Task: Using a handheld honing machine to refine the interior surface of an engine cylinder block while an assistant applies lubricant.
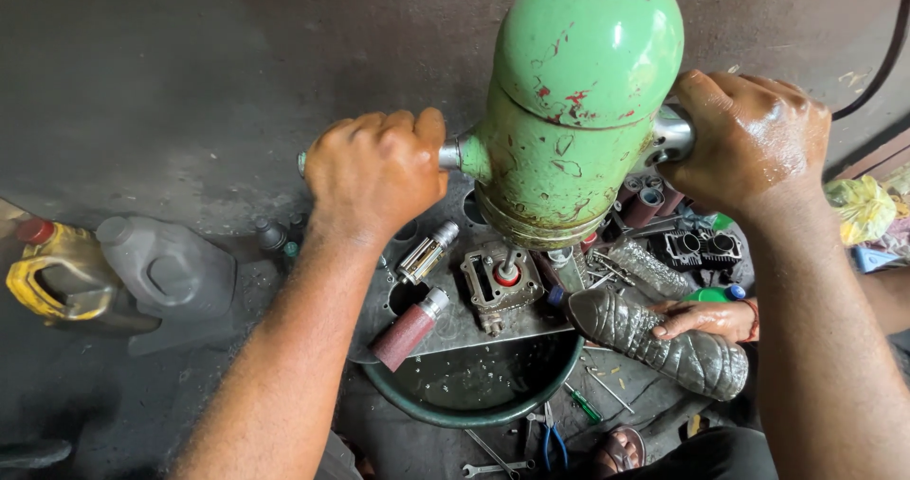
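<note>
- Head camera: the left hand (376, 172) is closed tight around a metal side handle (449, 154), and the right hand (749, 137) is wrapped around the matching handle on the other side, most of it hidden in the fist. One hand on each of the two handles probably keeps the heavy green machine (576, 110) level and pressed straight down.
- The machine stands upright over a small grey engine part (498, 286), its spindle going down into the bore with the red ring; the part lies on a flat metal plate (493, 324), which gives it a firm seat.
- The plate bridges a round green basin (474, 414), likely so chips and fluid fall in.
- A co-worker's hand (706, 317) rests on a crumpled plastic bottle (664, 340), tipped toward the work.
- Counted: two jugs at the left, one yellow (52, 281) and one grey (171, 271); one maroon-wrapped roller (406, 333); one pair of blue-handled pliers (551, 442); one twin-bore cylinder block (703, 248). The small tools near the bottom edge are too dim to count.
</note>
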